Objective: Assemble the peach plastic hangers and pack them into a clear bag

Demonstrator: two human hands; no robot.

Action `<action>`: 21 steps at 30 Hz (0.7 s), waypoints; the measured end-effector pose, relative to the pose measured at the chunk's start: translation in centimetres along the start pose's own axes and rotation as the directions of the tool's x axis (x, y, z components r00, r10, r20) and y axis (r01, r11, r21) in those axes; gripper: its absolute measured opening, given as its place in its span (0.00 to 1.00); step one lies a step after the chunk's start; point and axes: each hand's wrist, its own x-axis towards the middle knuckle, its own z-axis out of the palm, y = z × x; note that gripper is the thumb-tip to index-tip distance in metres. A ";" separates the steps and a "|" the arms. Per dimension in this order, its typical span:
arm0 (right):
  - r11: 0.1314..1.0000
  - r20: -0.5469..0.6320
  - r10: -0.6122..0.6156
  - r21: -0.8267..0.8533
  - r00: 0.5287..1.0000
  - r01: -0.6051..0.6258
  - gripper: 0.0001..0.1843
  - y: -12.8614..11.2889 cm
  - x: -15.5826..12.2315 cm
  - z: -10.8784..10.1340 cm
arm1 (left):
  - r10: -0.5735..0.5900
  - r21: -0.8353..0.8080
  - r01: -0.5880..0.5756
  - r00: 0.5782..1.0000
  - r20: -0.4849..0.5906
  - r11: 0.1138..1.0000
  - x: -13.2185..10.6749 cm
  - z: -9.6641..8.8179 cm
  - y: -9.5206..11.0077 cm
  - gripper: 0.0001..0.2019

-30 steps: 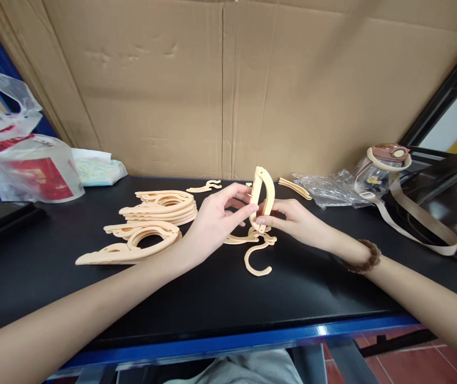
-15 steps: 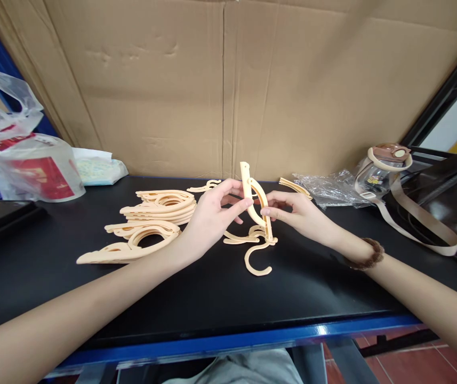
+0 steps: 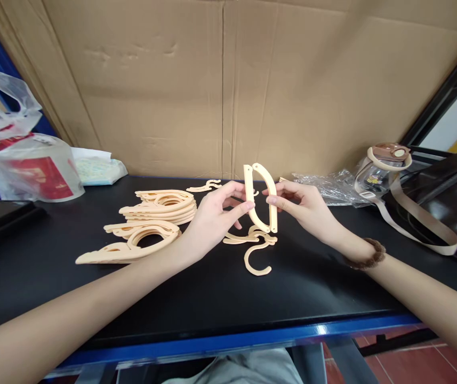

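Note:
My left hand [image 3: 221,217] pinches a cream plastic hanger arm [image 3: 258,221] between thumb and fingers, holding it upright above the table. Facing it, a second hanger arm [image 3: 267,178] is gripped by my right hand [image 3: 305,209]. The two curved pieces stand side by side, their ends close together like a letter D; whether the ends touch, I cannot tell. Below them lie several cream hanger hooks [image 3: 257,273] on the black tabletop. Beside my left forearm is a pile of folded cream hangers [image 3: 164,208], partly hidden by that arm.
A smaller cream hook piece [image 3: 204,186] lies behind my left hand. Clear plastic wrap [image 3: 332,188] and a strapped bottle [image 3: 384,173] are at the right. On the left stand a bagged container [image 3: 48,173], a tissue pack [image 3: 99,169] and a dark device [image 3: 4,218]. Cardboard [image 3: 152,96] walls the back.
The two hanger arms have moved from crossing each other to side by side, ends facing. My right hand has shifted slightly right and up; my left hand has barely moved.

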 end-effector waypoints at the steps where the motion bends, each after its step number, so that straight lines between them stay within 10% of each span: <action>1: 1.000 0.010 -0.008 -0.009 1.000 0.008 0.12 0.0 0.0 0.1 | -0.001 -0.001 0.001 1.000 0.007 1.000 0.0 0.0 0.1 0.08; 21: 0.991 0.200 0.057 0.110 0.978 -0.080 0.12 -0.1 -0.4 0.6 | -0.040 -0.021 0.040 0.999 -0.006 0.999 -0.4 0.3 0.0 0.23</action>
